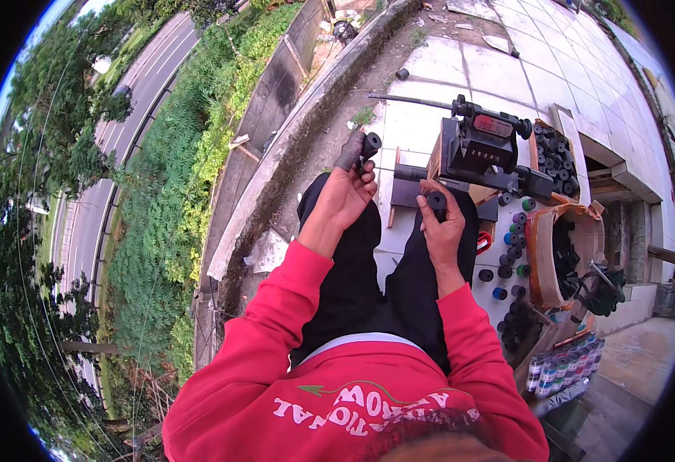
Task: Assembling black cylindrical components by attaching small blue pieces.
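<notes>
My left hand (350,189) is closed around a short black roll (371,143) with a hole in its end. A dark covering or cloth sits at that hand's fingertips; which of the two I cannot tell. In my right hand (443,225) another black roll (436,202) is gripped between thumb and fingers, its holed end facing up. Both hands are held over my knees. Just beyond the right hand stands a black bench machine (479,146) with a counter window, and a thin metal rod (411,100) reaches out from it to the left.
Right of the machine, a wooden box (568,127) holds many black rolls. Several rolls with coloured ends (514,239) stand on the tiles beside an open carton (539,258). Packed colourful cans or spools (564,363) lie lower right. A low concrete wall (276,165) runs along the left.
</notes>
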### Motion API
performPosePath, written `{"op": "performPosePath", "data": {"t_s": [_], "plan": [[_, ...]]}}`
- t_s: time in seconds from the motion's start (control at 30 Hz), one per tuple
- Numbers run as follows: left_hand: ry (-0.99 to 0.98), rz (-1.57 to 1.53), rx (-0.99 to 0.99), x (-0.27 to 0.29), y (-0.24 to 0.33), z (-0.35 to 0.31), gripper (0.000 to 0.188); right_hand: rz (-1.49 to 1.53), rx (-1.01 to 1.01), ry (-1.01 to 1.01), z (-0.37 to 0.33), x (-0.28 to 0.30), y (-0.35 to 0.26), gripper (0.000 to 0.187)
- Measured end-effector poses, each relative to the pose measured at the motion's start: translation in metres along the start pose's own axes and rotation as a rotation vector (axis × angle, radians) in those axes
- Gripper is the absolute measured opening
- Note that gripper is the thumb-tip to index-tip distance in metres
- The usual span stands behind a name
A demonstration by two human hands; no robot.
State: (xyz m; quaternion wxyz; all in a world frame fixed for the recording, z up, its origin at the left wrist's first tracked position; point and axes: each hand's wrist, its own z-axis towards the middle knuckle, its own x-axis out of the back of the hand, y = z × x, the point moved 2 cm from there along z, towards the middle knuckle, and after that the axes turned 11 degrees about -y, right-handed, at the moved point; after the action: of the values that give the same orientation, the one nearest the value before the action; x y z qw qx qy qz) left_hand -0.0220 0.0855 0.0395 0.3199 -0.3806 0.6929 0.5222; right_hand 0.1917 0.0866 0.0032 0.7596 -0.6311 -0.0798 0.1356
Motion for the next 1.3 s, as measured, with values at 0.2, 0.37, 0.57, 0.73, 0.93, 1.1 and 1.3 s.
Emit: {"op": "performPosePath", "data": {"t_s": [0.2, 0.37, 0.57, 0.73, 0.93, 1.1, 1.3], "plan": [[0.009, 0.212, -0.151, -0.004, 0.073, 0.044, 0.023, 0.028, -0.083, -0.093, 0.009, -0.011, 0.006, 0.032], [-0.045, 0.381, -0.111, -0.032, 0.075, 0.05, 0.012, -0.079, -0.013, -0.12, 0.012, -0.009, 0.016, 0.032], [-0.097, 0.501, -0.143, -0.029, 0.067, 0.063, 0.004, -0.087, -0.101, -0.158, 0.011, -0.01, 0.014, 0.032], [-0.026, 0.422, -0.234, -0.032, 0.051, 0.065, 0.006, -0.111, -0.061, -0.177, 0.011, -0.011, 0.016, 0.032], [0.053, 0.696, -0.274, -0.045, 0.058, 0.06, 0.011, -0.138, -0.028, -0.19, 0.011, -0.012, 0.022, 0.033], [0.018, 0.624, -0.283, -0.045, 0.053, 0.061, 0.017, -0.138, -0.054, -0.205, 0.012, -0.017, 0.023, 0.033], [-0.068, 0.559, -0.135, -0.062, 0.027, 0.072, 0.017, -0.226, -0.052, -0.228, 0.013, -0.023, 0.021, 0.033]]}}
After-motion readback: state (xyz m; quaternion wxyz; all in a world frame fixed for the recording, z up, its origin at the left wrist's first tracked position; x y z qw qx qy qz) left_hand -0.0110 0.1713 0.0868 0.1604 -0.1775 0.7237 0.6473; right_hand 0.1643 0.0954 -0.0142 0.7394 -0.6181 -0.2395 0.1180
